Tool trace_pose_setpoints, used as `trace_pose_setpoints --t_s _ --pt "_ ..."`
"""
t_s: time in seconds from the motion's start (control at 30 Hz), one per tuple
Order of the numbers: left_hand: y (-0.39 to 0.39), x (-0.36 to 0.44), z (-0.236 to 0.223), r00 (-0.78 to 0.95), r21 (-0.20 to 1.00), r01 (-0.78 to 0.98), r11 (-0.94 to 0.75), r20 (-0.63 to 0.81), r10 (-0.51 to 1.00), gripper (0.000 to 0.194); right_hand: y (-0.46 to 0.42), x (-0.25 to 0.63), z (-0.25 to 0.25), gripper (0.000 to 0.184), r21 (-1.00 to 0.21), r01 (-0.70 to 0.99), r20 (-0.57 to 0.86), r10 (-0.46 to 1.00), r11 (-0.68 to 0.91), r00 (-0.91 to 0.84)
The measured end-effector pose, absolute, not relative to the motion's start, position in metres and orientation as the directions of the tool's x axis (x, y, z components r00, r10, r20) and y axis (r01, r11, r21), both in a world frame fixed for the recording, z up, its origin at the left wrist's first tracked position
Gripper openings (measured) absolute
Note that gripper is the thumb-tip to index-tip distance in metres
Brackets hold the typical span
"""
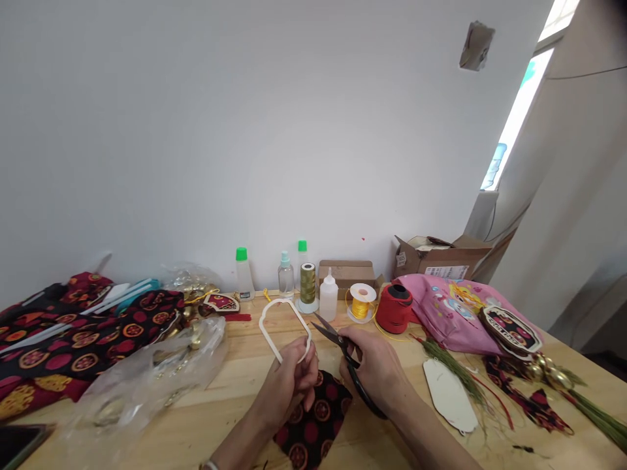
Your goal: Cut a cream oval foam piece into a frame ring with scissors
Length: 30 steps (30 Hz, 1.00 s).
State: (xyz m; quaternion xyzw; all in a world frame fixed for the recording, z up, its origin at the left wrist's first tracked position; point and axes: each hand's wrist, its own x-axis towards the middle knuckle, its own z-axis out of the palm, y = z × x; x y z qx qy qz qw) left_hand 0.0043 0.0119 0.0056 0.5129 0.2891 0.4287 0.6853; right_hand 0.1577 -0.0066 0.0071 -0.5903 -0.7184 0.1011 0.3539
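My left hand [292,385] is closed on a white frame [266,331], a thin outline with an open middle, held up above the table. Black scissors [361,385] are in my right hand [377,365], with the blades slightly apart and pointing up and left toward the frame's right side. Below my left hand is a piece of dark cloth [321,424] with red and gold round patterns; whether my lower fingers hold it I cannot tell. On the table to the right of my right hand lies a flat white plate [449,396] of similar outline.
Along the wall stand a white squeeze bottle [328,297], an olive thread cone [307,285], a yellow cord spool [361,303] and a red thread cone [394,308]. Patterned cloth [132,326] and a clear plastic bag [171,365] cover the left. A pink bag [441,313] sits right.
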Motion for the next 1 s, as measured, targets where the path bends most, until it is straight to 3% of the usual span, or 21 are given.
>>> trace_pose_setpoints --t_s 0.1,0.3,0.57,0.77,1.0 --pt "0.013 0.002 0.01 0.394 0.958 -0.281 0.063 0.055 0.918 0.027 -0.008 0.155 0.007 0.041 -0.431 0.858 0.428 0.901 0.278 -0.076" --pt "0.013 0.003 0.007 0.398 0.96 -0.271 0.075 0.041 0.916 0.025 -0.008 0.151 0.004 0.029 -0.321 0.932 0.375 0.926 0.168 -0.038" --pt "0.0 0.01 0.006 0.491 0.955 -0.276 0.108 0.043 0.87 0.027 -0.005 0.159 0.007 0.026 -0.35 0.936 0.257 0.958 -0.031 0.128" --pt "0.007 0.005 0.007 0.359 0.91 -0.397 0.119 0.035 0.933 0.027 -0.011 0.151 0.01 0.025 -0.345 0.932 0.311 0.95 0.111 0.002" --pt "0.008 0.007 0.005 0.359 0.923 -0.372 0.096 0.047 0.932 0.024 -0.01 0.147 0.008 0.024 -0.3 0.952 0.219 0.976 0.056 0.011"
